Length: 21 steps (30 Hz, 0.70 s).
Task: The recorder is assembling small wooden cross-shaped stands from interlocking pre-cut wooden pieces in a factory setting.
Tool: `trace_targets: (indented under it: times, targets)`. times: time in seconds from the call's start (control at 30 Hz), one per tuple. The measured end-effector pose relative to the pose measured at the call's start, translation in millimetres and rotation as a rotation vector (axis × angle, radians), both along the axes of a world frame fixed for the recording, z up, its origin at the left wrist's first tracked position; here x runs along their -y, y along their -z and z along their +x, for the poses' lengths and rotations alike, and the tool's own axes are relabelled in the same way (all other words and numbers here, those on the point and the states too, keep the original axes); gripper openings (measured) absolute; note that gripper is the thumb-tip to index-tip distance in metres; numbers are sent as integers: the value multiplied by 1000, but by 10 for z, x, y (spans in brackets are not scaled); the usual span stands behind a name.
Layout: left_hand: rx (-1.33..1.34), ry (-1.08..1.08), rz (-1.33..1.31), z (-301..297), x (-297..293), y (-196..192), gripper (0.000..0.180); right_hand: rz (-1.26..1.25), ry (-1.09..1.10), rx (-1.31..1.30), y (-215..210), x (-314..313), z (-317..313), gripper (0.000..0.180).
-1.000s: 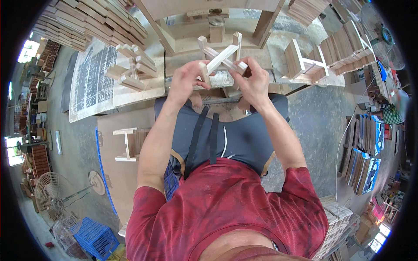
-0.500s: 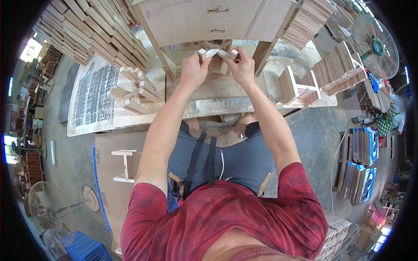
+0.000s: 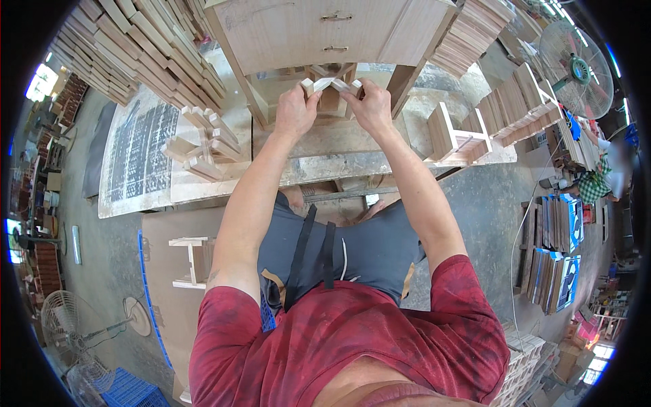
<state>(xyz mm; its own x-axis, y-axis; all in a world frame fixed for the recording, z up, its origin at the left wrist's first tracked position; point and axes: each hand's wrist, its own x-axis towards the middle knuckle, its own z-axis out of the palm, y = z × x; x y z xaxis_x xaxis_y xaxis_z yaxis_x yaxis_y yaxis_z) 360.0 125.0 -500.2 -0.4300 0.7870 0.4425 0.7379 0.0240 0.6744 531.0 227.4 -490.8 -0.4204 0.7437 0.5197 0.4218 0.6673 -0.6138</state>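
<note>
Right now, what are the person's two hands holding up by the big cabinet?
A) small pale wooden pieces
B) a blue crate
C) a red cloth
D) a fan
A: the left hand and right hand both grip small pale wooden pieces in front of the cabinet.

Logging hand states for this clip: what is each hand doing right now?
Left hand: closed on the left end of the small wooden frame piece.
Right hand: closed on the right end of the same piece.
</note>
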Motion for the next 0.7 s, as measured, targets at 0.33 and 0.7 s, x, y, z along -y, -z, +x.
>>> trace_targets:
  times: [0.33,0.7]
  targets:
    - [-37,-18,-63,34,66,-100,34,54,-72,19,27,-17,16,41]
    - [4,-55,-35,-32,-57,7,35,13,-74,34,-53,-62,-51,37]
